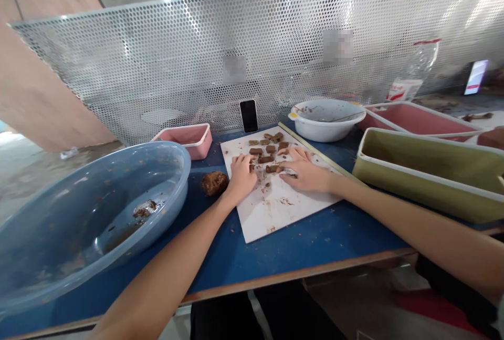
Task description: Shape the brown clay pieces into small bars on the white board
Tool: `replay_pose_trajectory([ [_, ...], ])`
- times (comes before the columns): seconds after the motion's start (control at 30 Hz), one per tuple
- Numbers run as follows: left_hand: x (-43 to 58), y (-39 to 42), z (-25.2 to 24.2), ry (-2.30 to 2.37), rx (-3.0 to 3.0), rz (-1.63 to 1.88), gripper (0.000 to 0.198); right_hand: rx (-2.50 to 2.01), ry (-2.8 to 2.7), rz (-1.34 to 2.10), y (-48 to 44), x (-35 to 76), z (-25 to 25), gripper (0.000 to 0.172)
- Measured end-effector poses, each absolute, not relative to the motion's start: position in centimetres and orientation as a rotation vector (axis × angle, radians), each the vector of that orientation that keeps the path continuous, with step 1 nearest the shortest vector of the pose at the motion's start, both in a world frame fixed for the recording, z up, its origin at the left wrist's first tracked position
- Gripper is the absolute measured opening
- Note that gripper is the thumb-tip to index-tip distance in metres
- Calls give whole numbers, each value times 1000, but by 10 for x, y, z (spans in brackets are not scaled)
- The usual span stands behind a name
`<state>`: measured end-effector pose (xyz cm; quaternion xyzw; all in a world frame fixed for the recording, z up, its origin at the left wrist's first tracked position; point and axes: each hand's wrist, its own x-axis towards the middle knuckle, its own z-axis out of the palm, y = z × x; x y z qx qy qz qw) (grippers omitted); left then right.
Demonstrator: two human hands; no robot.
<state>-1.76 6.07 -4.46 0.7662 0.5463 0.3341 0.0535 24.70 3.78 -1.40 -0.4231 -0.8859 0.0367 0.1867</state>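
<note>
Both my hands rest on a white cutting board [275,214] on the blue table. Several short brown dough pieces [268,148] lie at the board's far end. My left hand [241,174] sits at the board's left edge, its fingers curled and touching a small brown piece. My right hand [305,171] lies with fingers stretched leftward over a brown piece [272,168] between the two hands. A round brown lump [214,183] sits on the table just left of the board.
A large blue plastic basin [79,214] with residue fills the left. A pink tray [185,137], a phone [249,115] and a white bowl [326,118] stand along the perforated metal screen. An olive tray [429,172] and another pink tray [417,119] sit right.
</note>
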Motion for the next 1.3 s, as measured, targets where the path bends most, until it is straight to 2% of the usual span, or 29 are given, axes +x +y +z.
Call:
replay_pose_trajectory([
  [0.23,-17,60,-43,1665,2333,1001,55,-1114,-2540,131,39,242,-21,34],
  [0.43,-17,59,-43,1662,2334,1000,55,-1048,-2378,54,39,257,-4,33],
  [0.73,-17,60,-45,1638,2322,1028,54,-1165,-2458,15,53,271,-17,26],
  [1.0,-18,60,-45,1640,2331,1042,54,-1120,-2445,-9,49,267,-16,29],
  [1.3,-19,61,-48,1611,2344,1062,49,-1051,-2426,-190,58,279,-17,34],
])
